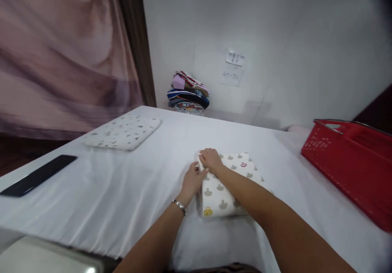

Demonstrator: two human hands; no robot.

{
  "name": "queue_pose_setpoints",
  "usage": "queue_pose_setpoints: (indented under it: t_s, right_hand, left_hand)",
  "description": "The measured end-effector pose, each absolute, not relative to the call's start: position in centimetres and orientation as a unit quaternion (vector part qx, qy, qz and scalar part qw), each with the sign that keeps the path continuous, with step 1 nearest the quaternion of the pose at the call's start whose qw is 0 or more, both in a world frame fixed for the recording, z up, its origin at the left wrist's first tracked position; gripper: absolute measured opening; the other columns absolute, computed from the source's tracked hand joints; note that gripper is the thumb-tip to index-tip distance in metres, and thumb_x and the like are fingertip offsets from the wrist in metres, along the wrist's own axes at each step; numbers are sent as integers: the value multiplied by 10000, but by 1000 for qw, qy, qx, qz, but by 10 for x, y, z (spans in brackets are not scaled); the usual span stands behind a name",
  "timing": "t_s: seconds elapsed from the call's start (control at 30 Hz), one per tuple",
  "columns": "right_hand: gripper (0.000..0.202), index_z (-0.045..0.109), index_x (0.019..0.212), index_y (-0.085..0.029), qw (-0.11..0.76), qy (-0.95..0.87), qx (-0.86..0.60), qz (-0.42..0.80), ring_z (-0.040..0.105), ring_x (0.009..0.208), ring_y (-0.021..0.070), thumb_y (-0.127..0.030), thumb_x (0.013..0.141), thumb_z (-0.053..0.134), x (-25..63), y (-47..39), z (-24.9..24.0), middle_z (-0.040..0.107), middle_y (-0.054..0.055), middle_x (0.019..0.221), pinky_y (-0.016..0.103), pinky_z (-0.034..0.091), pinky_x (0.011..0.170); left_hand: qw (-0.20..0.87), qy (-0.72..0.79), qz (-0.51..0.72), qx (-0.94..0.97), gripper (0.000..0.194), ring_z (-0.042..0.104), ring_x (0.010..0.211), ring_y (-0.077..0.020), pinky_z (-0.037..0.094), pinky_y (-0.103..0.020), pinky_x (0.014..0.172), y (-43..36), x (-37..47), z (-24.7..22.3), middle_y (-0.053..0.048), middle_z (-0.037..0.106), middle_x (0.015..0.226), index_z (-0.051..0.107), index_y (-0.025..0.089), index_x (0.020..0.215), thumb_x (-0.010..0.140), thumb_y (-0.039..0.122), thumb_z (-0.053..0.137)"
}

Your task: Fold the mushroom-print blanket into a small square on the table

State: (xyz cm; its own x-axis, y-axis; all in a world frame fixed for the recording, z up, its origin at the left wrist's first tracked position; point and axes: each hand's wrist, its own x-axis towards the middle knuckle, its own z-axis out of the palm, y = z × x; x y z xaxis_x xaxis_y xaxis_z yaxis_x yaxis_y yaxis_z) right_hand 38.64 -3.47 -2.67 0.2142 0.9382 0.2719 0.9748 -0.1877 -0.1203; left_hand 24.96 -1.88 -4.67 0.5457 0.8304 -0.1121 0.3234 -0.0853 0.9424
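A folded white cloth with grey mushroom-like prints, one red and one yellow, lies on the white-covered table in front of me. On its far left corner rests my right hand, fingers closed round the edge; the forearm crosses over the cloth and hides part of it. My left hand, with a bracelet at the wrist, is at the cloth's left edge, its thumb and fingers apart, the thumb near my right hand.
Another folded patterned cloth lies at the back left, a black flat object at the left edge. A red basket is on the right. Folded fabrics are stacked by the wall, which bears paper notes.
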Motion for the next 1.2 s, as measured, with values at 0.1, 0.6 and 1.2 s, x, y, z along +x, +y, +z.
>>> queue_pose_setpoints:
  t_s: [0.1,0.6,1.2]
  right_hand:
    - [274,603,1050,-187,132,-618,-773,-58,520,984,201,-310,937,385,386,-35,-19,626,74,1022,339,317,875]
    - [602,299,1431,-226,130,-596,-789,74,65,1400,258,-551,924,294,432,-127,-9,135,92,1526,521,73,1097]
    - [599,341,1417,-153,265,-409,-867,99,108,1398,219,-497,931,272,467,-237,-9,199,98,1509,415,148,1123]
  left_hand:
    - [491,404,227,738,543,630,907,-191,480,-273,759,-19,252,-49,-107,629,1115,443,181,1266,765,305,609]
    - [470,407,218,753,495,626,976,-188,480,-278,837,-22,252,-38,-111,609,1194,407,172,1302,827,242,525]
    - [385,423,198,796,634,510,1176,-263,406,-348,967,-31,248,-13,-183,484,1332,336,99,1365,820,339,552]
